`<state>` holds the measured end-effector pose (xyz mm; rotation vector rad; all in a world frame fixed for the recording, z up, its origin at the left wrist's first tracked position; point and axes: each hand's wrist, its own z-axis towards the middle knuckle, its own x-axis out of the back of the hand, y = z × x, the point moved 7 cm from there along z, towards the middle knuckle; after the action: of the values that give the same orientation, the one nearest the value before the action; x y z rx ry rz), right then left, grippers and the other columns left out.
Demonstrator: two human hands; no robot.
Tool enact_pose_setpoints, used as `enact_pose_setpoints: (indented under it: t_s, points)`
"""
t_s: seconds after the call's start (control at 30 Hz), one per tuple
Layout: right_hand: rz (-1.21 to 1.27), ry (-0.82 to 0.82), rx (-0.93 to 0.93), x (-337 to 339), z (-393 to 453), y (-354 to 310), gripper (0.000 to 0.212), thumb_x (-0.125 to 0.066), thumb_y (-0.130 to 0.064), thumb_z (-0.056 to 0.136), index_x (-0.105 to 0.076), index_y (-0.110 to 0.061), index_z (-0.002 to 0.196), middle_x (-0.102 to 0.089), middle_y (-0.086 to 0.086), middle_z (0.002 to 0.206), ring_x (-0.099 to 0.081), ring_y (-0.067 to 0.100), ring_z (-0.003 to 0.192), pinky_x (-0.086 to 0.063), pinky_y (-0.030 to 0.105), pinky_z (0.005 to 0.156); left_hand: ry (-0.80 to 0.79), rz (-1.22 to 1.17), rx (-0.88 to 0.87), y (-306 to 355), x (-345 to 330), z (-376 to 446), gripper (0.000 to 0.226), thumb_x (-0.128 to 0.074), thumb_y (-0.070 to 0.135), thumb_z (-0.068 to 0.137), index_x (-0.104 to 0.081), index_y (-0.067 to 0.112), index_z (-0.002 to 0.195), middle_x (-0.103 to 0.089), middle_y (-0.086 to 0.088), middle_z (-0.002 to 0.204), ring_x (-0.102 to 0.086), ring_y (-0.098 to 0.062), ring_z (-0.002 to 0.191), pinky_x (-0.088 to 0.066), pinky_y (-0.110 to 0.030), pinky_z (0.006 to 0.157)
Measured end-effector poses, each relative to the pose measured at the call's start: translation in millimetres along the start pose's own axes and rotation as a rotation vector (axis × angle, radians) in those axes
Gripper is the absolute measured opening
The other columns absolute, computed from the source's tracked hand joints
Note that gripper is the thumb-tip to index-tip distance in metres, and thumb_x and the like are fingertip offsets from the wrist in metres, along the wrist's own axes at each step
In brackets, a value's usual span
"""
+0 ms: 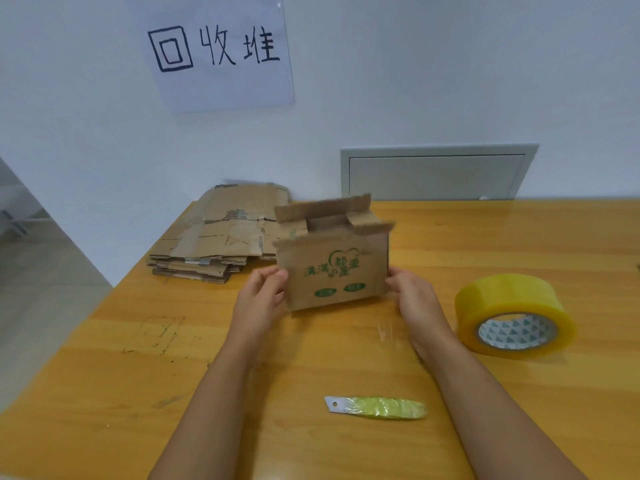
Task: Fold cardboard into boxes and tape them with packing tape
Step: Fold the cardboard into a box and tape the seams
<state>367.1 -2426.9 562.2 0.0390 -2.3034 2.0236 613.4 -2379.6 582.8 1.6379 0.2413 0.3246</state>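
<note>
box point(334, 271): 1, gripped by left hand point(260, 299), right hand point(414, 296) | tape roll point(514, 315): 1 | cutter point(375, 407): 1

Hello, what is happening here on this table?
A person holds a small cardboard box between the left hand and the right hand, its top flaps not yet closed. A tape roll and a cutter blade lie untouched on the wooden table. Flattened cardboard is stacked behind.

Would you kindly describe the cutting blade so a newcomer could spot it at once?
Start at the wooden table and find the yellow tape roll on the right. Nearer the person, between the forearms, lies the blade: bare metal tip, the rest wrapped in yellow-green film.
</note>
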Motion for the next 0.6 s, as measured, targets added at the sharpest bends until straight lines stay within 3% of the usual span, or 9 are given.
enact_pose_setpoints:
  t_s: [0.1,0.2,0.27,0.33,0.43,0.5,0.6]
  points:
    - [0.135,-0.015,0.030,1,-6,-10,0.035,-0.027,-0.030,0.107,-0.062,-0.029,0.108,-0.066,0.001,0.111,-0.062,0.019,0.108,-0.050,0.035,0.095,0.007,-0.118,0.003,15,6,-3,0.037,-0.037,0.045,0.104,-0.066,0.021,0.107,-0.067,0.000,0.115,-0.062,-0.019,0.110,-0.050,-0.036,0.095]
    - [0.253,-0.010,-0.004,3,-11,-9,0.043,-0.033,-0.048,0.105,-0.064,-0.022,0.093,-0.069,0.001,0.101,-0.064,0.023,0.108,-0.051,0.038,0.096,0.000,-0.222,0.027,23,16,-5,0.053,-0.034,0.053,0.103,-0.065,0.011,0.092,-0.071,-0.005,0.109,-0.063,-0.026,0.109,-0.048,-0.042,0.100]
    - [0.221,-0.066,-0.014,-1,-13,-7,0.056,-0.034,-0.069,0.095,-0.065,-0.023,0.092,-0.073,-0.001,0.097,-0.067,0.021,0.102,-0.052,0.040,0.093,-0.056,-0.049,-0.006,31,14,-9,0.054,-0.035,0.056,0.101,-0.069,0.013,0.100,-0.073,-0.001,0.107,-0.066,-0.021,0.105,-0.050,-0.039,0.093]
    - [0.148,-0.105,0.000,-3,-13,-7,0.060,-0.045,-0.075,0.087,-0.065,-0.022,0.105,-0.071,-0.002,0.104,-0.067,0.024,0.103,-0.052,0.046,0.095,-0.085,0.205,-0.052,38,11,-12,0.050,-0.045,0.062,0.095,-0.065,0.022,0.115,-0.069,0.006,0.110,-0.063,-0.012,0.104,-0.048,-0.032,0.084]
    - [-0.010,-0.086,0.119,-3,-12,-11,0.026,-0.068,-0.038,0.089,-0.058,-0.024,0.108,-0.065,-0.004,0.113,-0.059,0.020,0.113,-0.048,0.042,0.098,-0.027,0.390,-0.074,44,8,-18,0.068,-0.063,0.064,0.083,-0.048,0.022,0.134,-0.055,0.012,0.124,-0.054,-0.007,0.110,-0.046,-0.027,0.084]
    - [-0.096,-0.098,0.181,-6,-13,-12,0.029,-0.069,-0.018,0.088,-0.053,-0.029,0.110,-0.061,-0.008,0.121,-0.053,0.012,0.120,-0.044,0.037,0.103,-0.015,0.416,-0.073,42,2,-19,0.082,-0.073,0.062,0.076,-0.039,0.024,0.140,-0.055,0.012,0.126,-0.057,-0.010,0.110,-0.054,-0.032,0.087]
    - [-0.132,-0.138,0.234,-10,-16,-16,0.028,-0.063,-0.014,0.091,-0.049,-0.032,0.106,-0.059,-0.012,0.121,-0.052,0.011,0.122,-0.045,0.036,0.101,0.047,0.460,-0.069,39,-5,-17,0.088,-0.079,0.059,0.072,-0.036,0.020,0.138,-0.055,0.007,0.123,-0.058,-0.017,0.110,-0.057,-0.040,0.086]
